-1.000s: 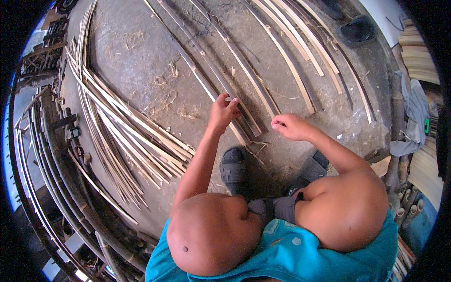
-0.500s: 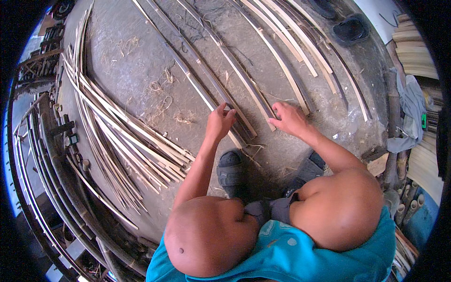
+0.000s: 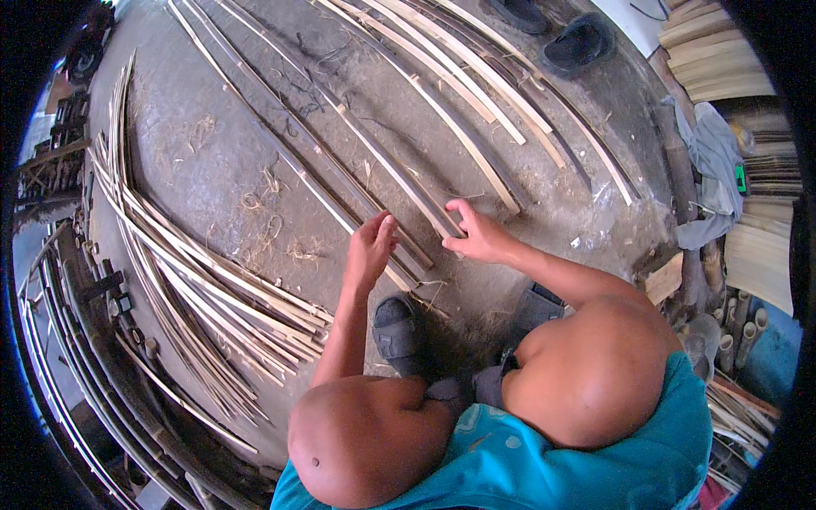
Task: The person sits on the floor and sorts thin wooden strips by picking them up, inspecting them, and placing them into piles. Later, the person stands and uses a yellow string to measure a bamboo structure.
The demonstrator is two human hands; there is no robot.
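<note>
Long split bamboo strips lie in a spaced row on the concrete floor, their near ends toward me. My right hand [image 3: 480, 235] has its thumb and forefinger around the near end of a middle bamboo strip [image 3: 393, 167]. Just left of it, my left hand [image 3: 371, 248] is over the paired bamboo strips [image 3: 320, 194], thumb and fingertips pressed together. Whatever lies between those left fingertips is too small to make out. More pale strips [image 3: 463, 140] rest farther right, untouched.
A crossed heap of thin bamboo strips [image 3: 200, 272] spreads on the left, with bamboo poles [image 3: 102, 374] beyond it. Curled shavings [image 3: 255, 201] litter the floor. Loose black sandals [image 3: 578, 44] lie at the far right, near a grey cloth [image 3: 714, 161]. My sandalled foot [image 3: 398, 331] is close to the strip ends.
The whole view has shifted, so the strips appear farther left. My right hand stays at the same strip's end. My left hand has turned slightly, its thumb now pointing up.
</note>
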